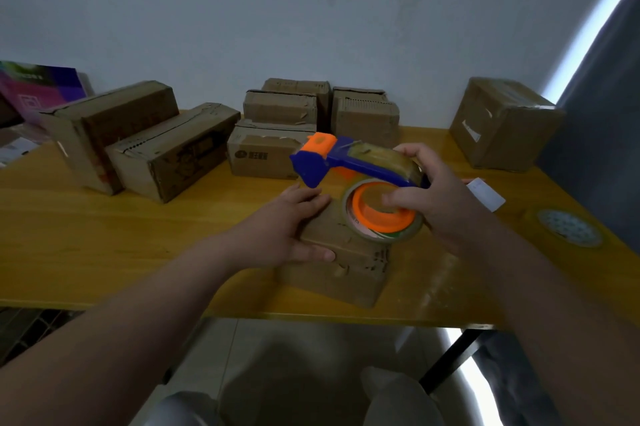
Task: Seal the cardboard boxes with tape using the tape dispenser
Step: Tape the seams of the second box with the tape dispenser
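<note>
A small cardboard box (346,266) lies near the front edge of the yellow wooden table (104,245). My left hand (287,225) rests on the box's left side, fingers over the top and thumb along its front edge. My right hand (436,193) grips a blue and orange tape dispenser (346,162) with a clear tape roll, held just above the box's top right part. The dispenser's blue head points left, over my left fingertips.
Two long cardboard boxes (145,138) lie at the back left. A stack of small boxes (311,121) stands at the back centre, and a larger box (502,124) at the back right. A white paper slip (485,193) and a round lid (568,228) lie to the right.
</note>
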`<state>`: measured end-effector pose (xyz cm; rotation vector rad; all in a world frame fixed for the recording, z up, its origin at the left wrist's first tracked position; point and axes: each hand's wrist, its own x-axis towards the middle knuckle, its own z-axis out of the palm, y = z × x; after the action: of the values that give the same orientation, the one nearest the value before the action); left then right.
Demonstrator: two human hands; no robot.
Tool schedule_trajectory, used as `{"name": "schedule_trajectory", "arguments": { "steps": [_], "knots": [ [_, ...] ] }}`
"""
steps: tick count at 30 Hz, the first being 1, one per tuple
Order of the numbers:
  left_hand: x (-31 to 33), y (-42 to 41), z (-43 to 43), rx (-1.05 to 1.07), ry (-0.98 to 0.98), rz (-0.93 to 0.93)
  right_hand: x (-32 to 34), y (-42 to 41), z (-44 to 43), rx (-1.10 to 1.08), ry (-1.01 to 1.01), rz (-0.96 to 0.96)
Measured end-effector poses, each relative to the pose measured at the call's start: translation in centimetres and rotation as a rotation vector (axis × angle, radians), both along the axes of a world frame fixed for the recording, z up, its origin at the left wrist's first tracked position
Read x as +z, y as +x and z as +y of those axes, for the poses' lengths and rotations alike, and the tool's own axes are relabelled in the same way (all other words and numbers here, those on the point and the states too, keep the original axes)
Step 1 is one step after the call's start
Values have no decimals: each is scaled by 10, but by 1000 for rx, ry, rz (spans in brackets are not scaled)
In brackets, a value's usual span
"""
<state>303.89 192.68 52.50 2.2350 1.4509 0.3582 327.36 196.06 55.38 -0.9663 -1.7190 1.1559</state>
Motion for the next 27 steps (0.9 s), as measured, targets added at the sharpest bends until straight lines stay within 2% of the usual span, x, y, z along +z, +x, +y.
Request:
{"name": "schedule_trajectory", "arguments": {
  "steps": [2, 4, 6, 7, 10, 13, 15, 19, 23, 27],
  "knots": [
    [7, -2, -2, 37, -65, -58, -1, 3, -1, 13, 17, -3],
    [13, -2, -4, 171, -53, -193, -2, 4, -2, 13, 32, -8],
    [16, -1, -4, 411, -2, -433, -3, 4, -3, 15, 37, -2],
    [19, -1, -4, 531, -42, -577, -4, 4, -3, 16, 37, 2],
    [31, -4, -6, 675, -403, -1041, -4, 4, -4, 18, 40, 7],
    [36, -5, -7, 658, -667, -1282, -4, 3, -4, 30, 42, 12],
    [38, -2, -6, 668, -679, -1318, -4, 3, -5, 32, 44, 15],
    [41, 1, -6, 714, -645, -1272, -3, 3, -6, 31, 57, 2],
    [42, 1, -6, 742, -554, -1250, -1, 1, -7, 6, 88, -49],
    [42, -3, -6, 750, -388, -1067, 11, 0, -7, -1, 105, -149]
  ]
}}
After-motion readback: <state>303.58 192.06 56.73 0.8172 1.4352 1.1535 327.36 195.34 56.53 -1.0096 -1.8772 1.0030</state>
